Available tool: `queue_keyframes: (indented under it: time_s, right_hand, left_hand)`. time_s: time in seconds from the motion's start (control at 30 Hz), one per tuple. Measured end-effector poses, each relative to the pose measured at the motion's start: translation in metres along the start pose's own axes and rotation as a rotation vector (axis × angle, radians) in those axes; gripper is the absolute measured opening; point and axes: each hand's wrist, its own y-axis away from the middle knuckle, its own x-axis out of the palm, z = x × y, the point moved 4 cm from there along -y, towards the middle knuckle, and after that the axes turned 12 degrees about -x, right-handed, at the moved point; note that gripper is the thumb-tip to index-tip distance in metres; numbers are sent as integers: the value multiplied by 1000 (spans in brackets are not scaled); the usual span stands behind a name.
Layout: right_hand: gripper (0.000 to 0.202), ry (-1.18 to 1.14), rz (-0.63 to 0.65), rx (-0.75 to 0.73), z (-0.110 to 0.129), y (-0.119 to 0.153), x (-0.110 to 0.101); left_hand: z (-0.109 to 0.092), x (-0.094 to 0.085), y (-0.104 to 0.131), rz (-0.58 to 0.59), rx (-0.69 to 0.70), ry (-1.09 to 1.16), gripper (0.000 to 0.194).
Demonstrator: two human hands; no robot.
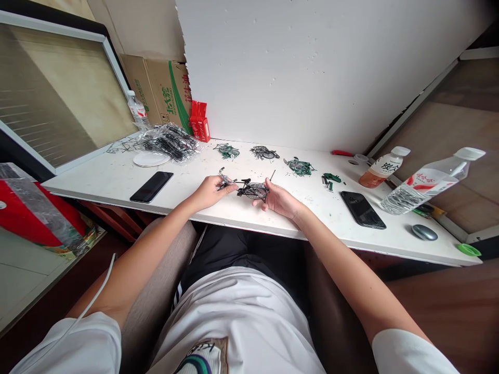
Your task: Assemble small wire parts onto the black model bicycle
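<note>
Between my two hands is a small black model bicycle [255, 191], held just above the front part of the white table. My left hand [212, 191] pinches its handlebar end, with the thumb across the front. At the rear wheel, my right hand [279, 200] is closed on the model, and a thin dark rod [273, 175] sticks up by its fingertips. Behind them lie green model parts [226, 151], a dark model bicycle [265, 152] and a green pile of parts [299, 166]. Loose green pieces [332, 179] are off to the right.
Left on the white table [187, 179] are a black phone [152, 187], a bag of black parts [171, 141] and a red box [200, 122]. To the right are another phone [362, 209], a tea bottle [384, 167], a water bottle [429, 182] and a mouse [424, 232].
</note>
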Motion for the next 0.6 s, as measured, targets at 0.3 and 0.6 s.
queue_keyframes:
  time_s: [0.3, 0.6]
  right_hand:
    - [68, 168, -117, -176, -1, 0, -9]
    - [69, 215, -128, -163, -2, -2, -8]
  left_hand:
    - [4, -1, -5, 118, -23, 211, 56]
    - [-1, -1, 1, 204, -153, 380, 63]
